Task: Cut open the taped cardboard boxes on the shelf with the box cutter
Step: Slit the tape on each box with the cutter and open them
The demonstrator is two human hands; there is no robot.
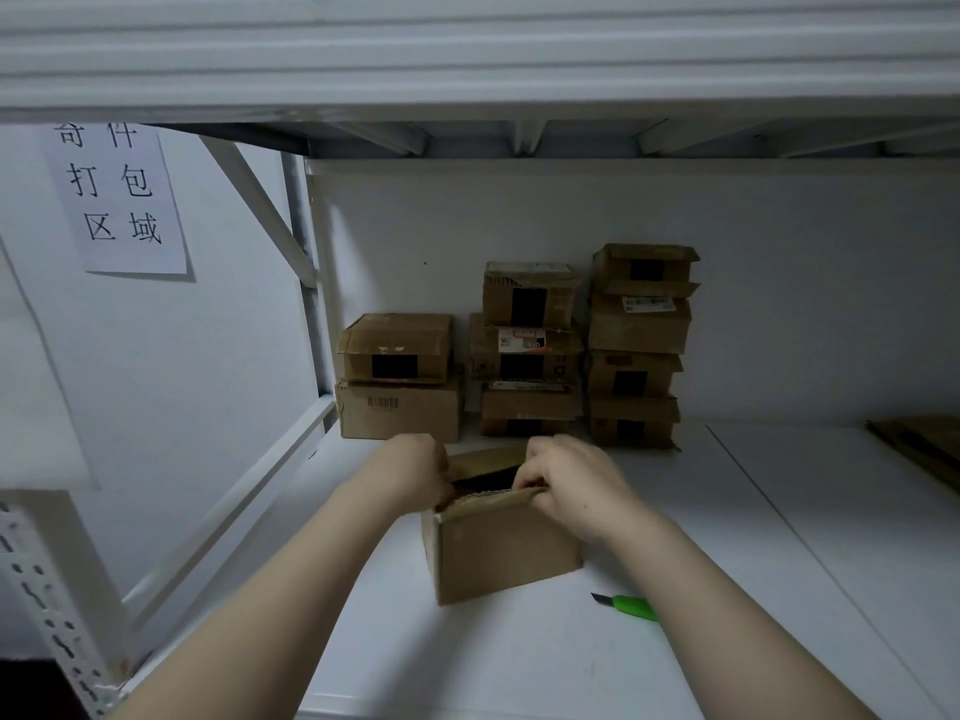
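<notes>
A small cardboard box stands on the white shelf in front of me, its top flaps parted with a dark gap between them. My left hand grips the left end of the top. My right hand pinches the near flap at its right end. A green box cutter lies on the shelf to the right of the box, blade tip out and pointing left, partly hidden under my right forearm. Neither hand touches it.
Three stacks of taped cardboard boxes stand against the back wall. Flattened cardboard lies at the far right. A paper sign hangs on the left wall, beside the shelf's white metal post. An upper shelf hangs overhead.
</notes>
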